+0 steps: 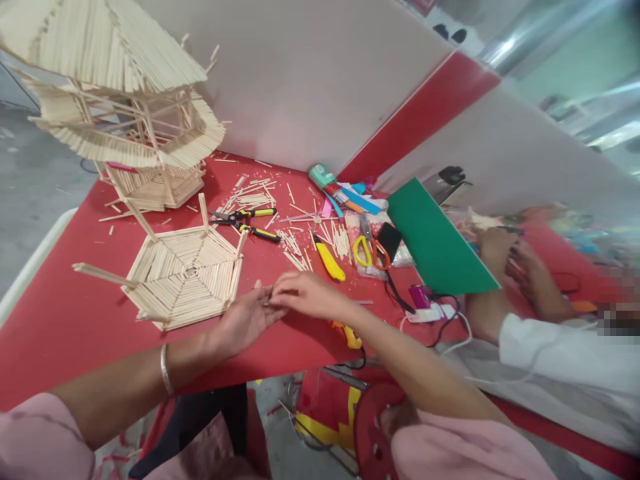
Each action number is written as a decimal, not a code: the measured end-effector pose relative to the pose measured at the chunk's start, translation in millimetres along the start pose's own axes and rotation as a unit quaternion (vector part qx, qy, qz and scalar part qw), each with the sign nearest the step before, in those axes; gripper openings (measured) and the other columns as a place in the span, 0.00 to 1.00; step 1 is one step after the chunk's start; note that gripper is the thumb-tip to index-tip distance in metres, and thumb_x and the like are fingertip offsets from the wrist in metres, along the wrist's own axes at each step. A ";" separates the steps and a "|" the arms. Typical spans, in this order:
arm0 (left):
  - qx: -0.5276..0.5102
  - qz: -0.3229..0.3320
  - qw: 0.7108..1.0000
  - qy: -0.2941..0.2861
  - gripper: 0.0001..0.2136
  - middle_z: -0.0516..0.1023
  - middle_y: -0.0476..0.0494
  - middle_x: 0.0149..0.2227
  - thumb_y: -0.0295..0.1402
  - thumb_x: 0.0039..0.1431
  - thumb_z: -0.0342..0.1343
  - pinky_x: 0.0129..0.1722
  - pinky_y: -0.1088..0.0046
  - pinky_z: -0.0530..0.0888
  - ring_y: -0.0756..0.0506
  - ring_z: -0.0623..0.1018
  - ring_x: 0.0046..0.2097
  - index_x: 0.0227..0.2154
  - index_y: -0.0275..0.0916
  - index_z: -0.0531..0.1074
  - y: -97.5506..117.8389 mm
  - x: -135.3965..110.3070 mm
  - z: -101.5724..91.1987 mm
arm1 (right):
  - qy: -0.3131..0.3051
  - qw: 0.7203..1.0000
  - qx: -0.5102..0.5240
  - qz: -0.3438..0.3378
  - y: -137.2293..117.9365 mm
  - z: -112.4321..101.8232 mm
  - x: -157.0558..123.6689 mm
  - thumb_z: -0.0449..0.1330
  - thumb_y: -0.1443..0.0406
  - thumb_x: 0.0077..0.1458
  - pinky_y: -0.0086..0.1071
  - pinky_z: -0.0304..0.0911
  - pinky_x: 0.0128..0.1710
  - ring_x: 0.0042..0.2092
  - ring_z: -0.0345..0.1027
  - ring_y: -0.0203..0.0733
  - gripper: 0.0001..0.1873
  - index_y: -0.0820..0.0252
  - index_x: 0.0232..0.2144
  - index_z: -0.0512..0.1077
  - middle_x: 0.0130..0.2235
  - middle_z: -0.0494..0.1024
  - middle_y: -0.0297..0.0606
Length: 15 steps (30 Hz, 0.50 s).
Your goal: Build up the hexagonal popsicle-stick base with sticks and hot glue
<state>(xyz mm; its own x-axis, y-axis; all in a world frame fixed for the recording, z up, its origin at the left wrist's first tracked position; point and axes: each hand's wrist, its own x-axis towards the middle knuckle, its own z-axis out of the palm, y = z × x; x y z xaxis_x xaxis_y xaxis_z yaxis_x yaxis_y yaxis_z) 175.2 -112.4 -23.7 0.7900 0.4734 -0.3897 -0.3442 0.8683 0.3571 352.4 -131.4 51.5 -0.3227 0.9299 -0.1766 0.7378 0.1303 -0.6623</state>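
My left hand [246, 317] lies on the red table [75, 313] right beside a flat hexagonal panel of wooden sticks [184, 275], its fingers stretched toward my right hand. My right hand [306, 293] meets it at the fingertips, its fingers pinched together on something too small to make out, perhaps a thin stick. A silver bangle sits on my left wrist. A tall stick-built tower model [120, 107] stands at the far left of the table.
Yellow-handled pliers [250, 223], a yellow utility knife [329, 261], orange-handled scissors [371, 252] and loose sticks [295, 243] lie beyond my hands. A green board [435, 240] leans at the right. Another person's arms in a white sleeve [540, 347] rest at the right.
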 end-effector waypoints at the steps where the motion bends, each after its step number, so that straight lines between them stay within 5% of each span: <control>1: -0.001 -0.007 1.000 0.002 0.19 0.82 0.35 0.46 0.42 0.74 0.46 0.68 0.57 0.66 0.43 0.81 0.52 0.41 0.34 0.76 0.4 -0.8 0.5 | 0.018 1.000 0.006 0.017 6.6 -8.2 1.9 0.62 0.64 0.63 0.31 0.66 0.42 0.39 0.76 0.39 0.08 0.57 0.33 0.82 0.36 0.83 0.37; 5: 0.002 -0.022 1.000 0.017 0.19 0.81 0.31 0.50 0.44 0.72 0.48 0.67 0.55 0.67 0.40 0.79 0.56 0.43 0.32 0.77 2.3 -1.9 2.2 | 0.151 0.964 -0.142 0.165 43.1 -49.2 25.2 0.62 0.67 0.60 0.33 0.66 0.43 0.42 0.78 0.44 0.08 0.57 0.37 0.83 0.40 0.86 0.39; 10: 0.004 -0.022 1.000 0.018 0.19 0.79 0.30 0.54 0.46 0.72 0.49 0.67 0.52 0.67 0.38 0.77 0.60 0.45 0.34 0.76 2.9 -0.4 1.0 | 0.133 0.957 -0.171 0.194 73.4 -61.8 63.5 0.62 0.71 0.59 0.30 0.66 0.39 0.40 0.79 0.42 0.09 0.60 0.38 0.83 0.38 0.86 0.39; 15: 0.007 -0.014 1.000 0.007 0.20 0.76 0.29 0.58 0.48 0.70 0.51 0.68 0.50 0.65 0.36 0.73 0.64 0.47 0.35 0.75 0.4 1.9 -3.7 | 0.094 0.963 -0.176 0.180 68.6 -53.3 72.4 0.63 0.70 0.58 0.29 0.66 0.38 0.40 0.79 0.41 0.09 0.57 0.39 0.83 0.38 0.87 0.37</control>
<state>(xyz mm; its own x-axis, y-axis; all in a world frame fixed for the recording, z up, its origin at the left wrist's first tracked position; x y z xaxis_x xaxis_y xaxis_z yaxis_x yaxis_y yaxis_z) 174.6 -110.6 -27.4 0.7925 0.4503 -0.4113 -0.3147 0.8796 0.3566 411.2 -36.8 32.1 0.0798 0.9782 -0.1919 0.9480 -0.1340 -0.2886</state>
